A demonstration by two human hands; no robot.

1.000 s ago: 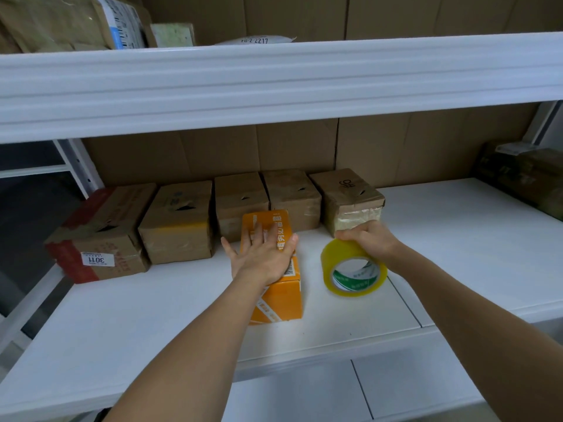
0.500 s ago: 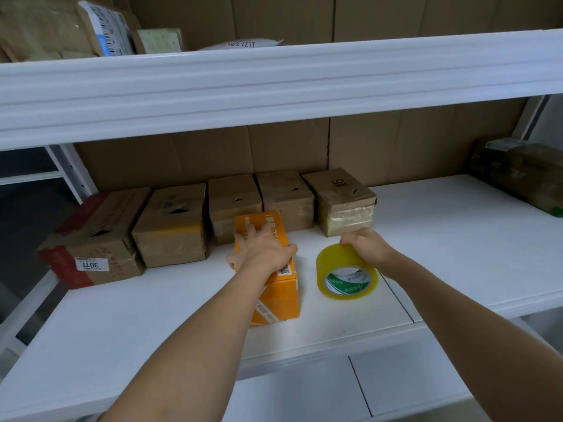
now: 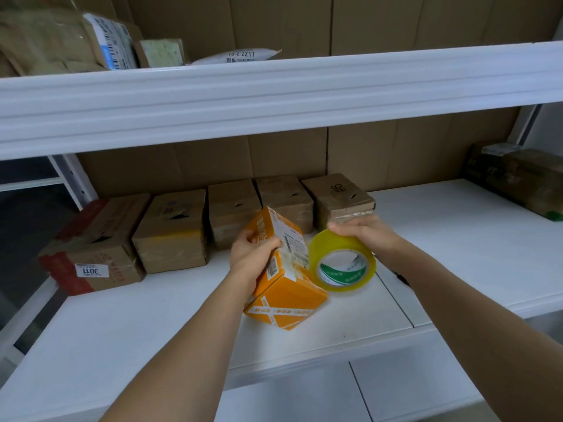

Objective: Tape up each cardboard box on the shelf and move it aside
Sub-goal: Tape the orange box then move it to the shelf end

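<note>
Lifted and tipped since the earlier frames, the orange box now rests on one lower edge on the white shelf, label side turned up, where before it lay flat under a spread palm. The left hand grasps its upper left side, fingers curled over the top. Just right of the orange box, the right hand pinches the yellow tape roll by its top rim. Behind the orange box, five brown cardboard boxes stand in a row against the back. Their taping looks done; this one appears not yet taped.
</note>
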